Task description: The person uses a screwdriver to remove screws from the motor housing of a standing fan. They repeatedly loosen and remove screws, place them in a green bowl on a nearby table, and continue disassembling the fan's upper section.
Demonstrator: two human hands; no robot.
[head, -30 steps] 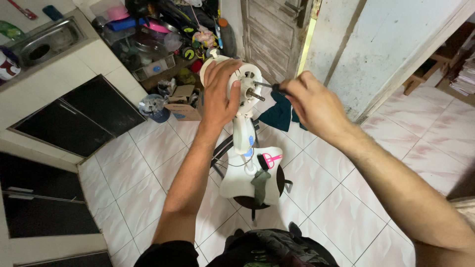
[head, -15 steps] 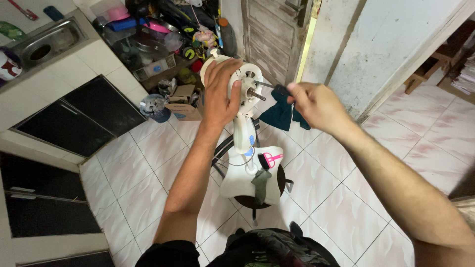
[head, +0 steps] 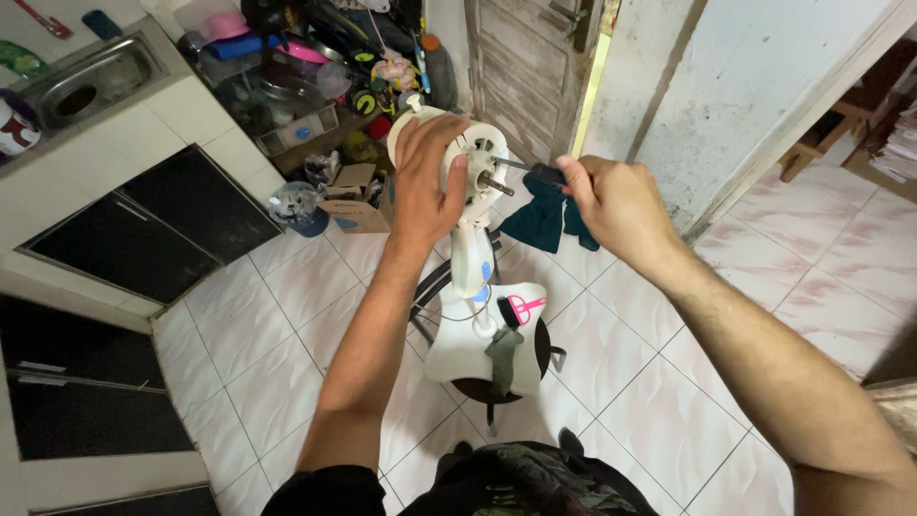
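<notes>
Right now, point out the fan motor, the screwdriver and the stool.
fan motor (head: 475, 158), head view, on its white front face beside the shaft.
screwdriver (head: 546, 174), head view, on its dark handle in the right hand.
stool (head: 544, 352), head view, on the seat's dark right edge.

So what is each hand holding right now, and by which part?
The left hand grips the white fan motor head around its housing. The right hand holds a screwdriver by its dark handle, tip at the motor's face.

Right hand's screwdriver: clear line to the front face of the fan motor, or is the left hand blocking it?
Probably yes. The left hand grips the fan motor housing from the rear and side, leaving its front face and shaft bare. The right hand holds the screwdriver with its tip already at that face.
</notes>
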